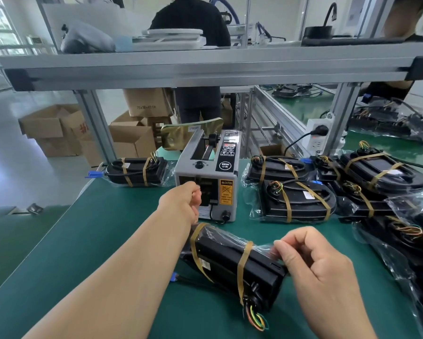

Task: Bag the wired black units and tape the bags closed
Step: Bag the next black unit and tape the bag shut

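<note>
- Your right hand (320, 272) is nearest. Its fingers are curled, and thumb and forefinger pinch the loose clear end of the bag (264, 250).
- The wired black unit (230, 263) sits inside that bag, just left of your right hand, over the green counter (95, 241). You cannot tell whether it rests on the counter or is lifted off it.
- Two tan tape bands (244, 263) wrap the bagged unit. Coloured wires (256, 319) stick out at its near end, and a blue plug (174, 275) shows at its left side.
- Your left forearm crosses over the unit's far end.
- Your left hand (181, 201) is at the front outlet of the grey tape dispenser (205, 177), fingers curled toward the slot. Whether they hold a strip of tape cannot be told.
- A roll of tan tape (181, 135) sits at the dispenser's back.
- One taped bagged unit (137, 171) lies left of the dispenser. A cluster of bagged units (296, 201) lies to its right, overlapping one another.
- Farther back are a white power socket (316, 137), an aluminium shelf frame (205, 67), cardboard boxes (56, 128) on the floor, and a person in dark clothes (193, 23).
</note>
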A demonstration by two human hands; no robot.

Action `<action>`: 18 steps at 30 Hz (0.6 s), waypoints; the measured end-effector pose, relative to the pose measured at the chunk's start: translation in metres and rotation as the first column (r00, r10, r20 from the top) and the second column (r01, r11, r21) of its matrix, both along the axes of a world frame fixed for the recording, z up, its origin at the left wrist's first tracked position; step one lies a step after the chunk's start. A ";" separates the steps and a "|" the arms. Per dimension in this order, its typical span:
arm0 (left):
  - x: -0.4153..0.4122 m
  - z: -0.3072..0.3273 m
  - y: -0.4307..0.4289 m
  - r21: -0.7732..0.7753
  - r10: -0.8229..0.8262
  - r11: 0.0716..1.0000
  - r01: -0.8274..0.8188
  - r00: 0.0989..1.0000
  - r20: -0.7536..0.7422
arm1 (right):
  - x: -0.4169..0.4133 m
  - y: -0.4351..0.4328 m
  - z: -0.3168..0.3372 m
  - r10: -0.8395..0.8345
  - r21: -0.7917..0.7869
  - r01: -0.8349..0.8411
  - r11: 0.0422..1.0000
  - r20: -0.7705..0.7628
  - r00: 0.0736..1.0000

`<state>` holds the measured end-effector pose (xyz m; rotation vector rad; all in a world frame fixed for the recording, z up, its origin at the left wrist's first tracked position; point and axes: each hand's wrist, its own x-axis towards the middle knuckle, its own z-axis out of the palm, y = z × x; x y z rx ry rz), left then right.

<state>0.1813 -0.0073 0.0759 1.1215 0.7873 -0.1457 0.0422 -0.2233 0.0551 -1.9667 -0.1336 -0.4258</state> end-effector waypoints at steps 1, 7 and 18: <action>-0.001 0.000 0.000 0.007 0.003 1.000 -0.003 1.000 0.013 | -0.001 0.000 0.000 0.009 0.006 -0.009 1.000 -0.003 1.000; -0.037 0.019 0.004 0.192 -0.023 0.981 -0.014 0.982 0.189 | -0.002 0.003 0.002 0.020 0.019 -0.020 1.000 0.003 1.000; -0.168 0.036 -0.056 0.497 -0.498 0.816 0.294 0.795 0.348 | -0.004 0.005 0.002 0.036 0.044 -0.035 0.998 -0.008 0.999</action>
